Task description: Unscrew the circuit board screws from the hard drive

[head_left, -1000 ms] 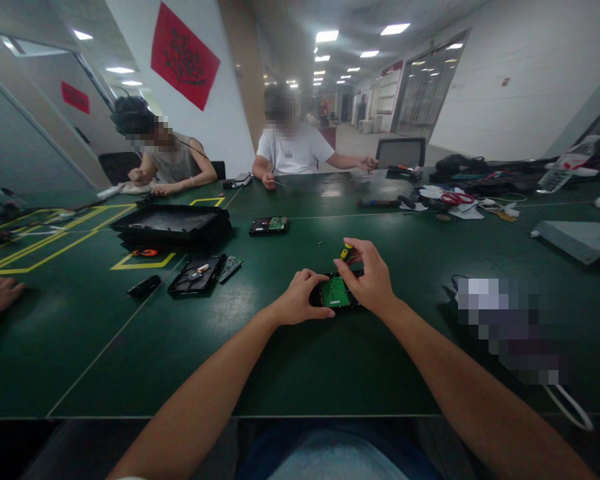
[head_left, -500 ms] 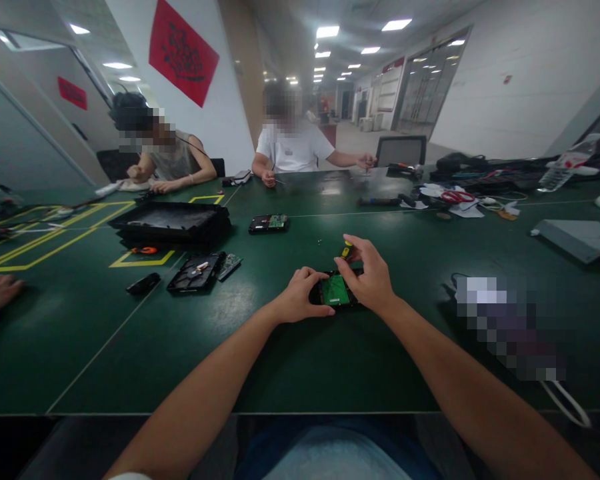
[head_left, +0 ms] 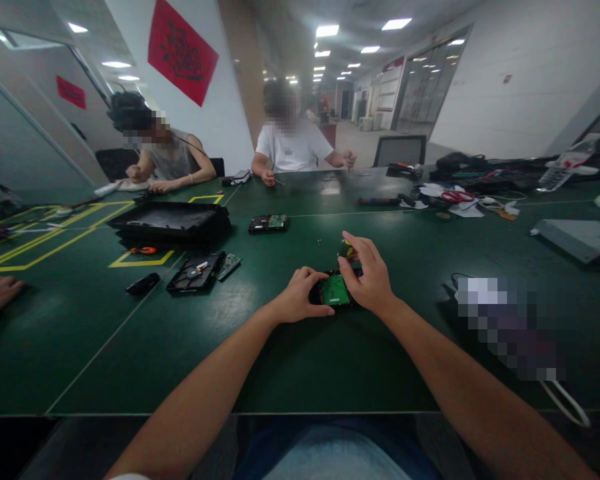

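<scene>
A hard drive (head_left: 335, 291) with a green circuit board facing up lies on the green table in front of me. My left hand (head_left: 303, 297) grips its left side, thumb along the near edge and fingers at the far edge. Above the drive's right part, my right hand (head_left: 367, 273) pinches a short yellow-and-black screwdriver (head_left: 349, 249) between thumb and fingers. The screwdriver's tip is hidden behind the hand. A few tiny screws (head_left: 319, 241) lie just beyond the drive.
Left of me are an opened black drive case (head_left: 195, 272), a loose circuit board (head_left: 230, 266) and black trays (head_left: 173, 223). Another hard drive (head_left: 269, 223) lies further back. A blurred-out pouch-like item (head_left: 510, 327) sits at right. Two people sit across; another person's hand (head_left: 0, 291) rests far left.
My right fingers have shifted slightly around the screwdriver handle, as in turning it. My left hand and the drive stay put. The person opposite has drawn one hand inward.
</scene>
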Demonstrator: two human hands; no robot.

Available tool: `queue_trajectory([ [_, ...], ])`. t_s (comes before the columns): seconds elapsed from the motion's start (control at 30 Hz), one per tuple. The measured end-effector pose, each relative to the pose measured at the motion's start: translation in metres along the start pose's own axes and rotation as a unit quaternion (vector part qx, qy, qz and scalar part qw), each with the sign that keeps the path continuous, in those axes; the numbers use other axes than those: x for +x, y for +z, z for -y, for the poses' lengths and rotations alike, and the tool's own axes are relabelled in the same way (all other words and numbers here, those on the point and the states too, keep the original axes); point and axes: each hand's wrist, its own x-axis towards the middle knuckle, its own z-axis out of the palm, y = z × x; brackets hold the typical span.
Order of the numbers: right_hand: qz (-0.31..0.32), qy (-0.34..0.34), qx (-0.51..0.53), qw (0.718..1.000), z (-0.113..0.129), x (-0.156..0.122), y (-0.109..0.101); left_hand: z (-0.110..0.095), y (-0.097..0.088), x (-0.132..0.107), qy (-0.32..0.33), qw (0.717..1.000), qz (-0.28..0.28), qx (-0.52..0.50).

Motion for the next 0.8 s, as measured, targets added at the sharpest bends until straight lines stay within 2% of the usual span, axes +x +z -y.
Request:
queue_trajectory([
  [0.2,-0.023,0.006,-0.02,1.0,-0.0008,0.0001,0.0004,0.0022,0.0006,0.0,0.002,1.0,0.001,0.005],
  [0.43,-0.016,0.023,0.009,1.0,-0.0049,-0.0033,0.0037,0.0,-0.0006,0.0003,0.002,1.0,0.003,0.003],
  [0.8,-0.023,0.011,0.003,1.0,-0.0051,-0.001,0.0029,0.0003,0.0,-0.0003,-0.002,1.0,0.001,0.004],
])
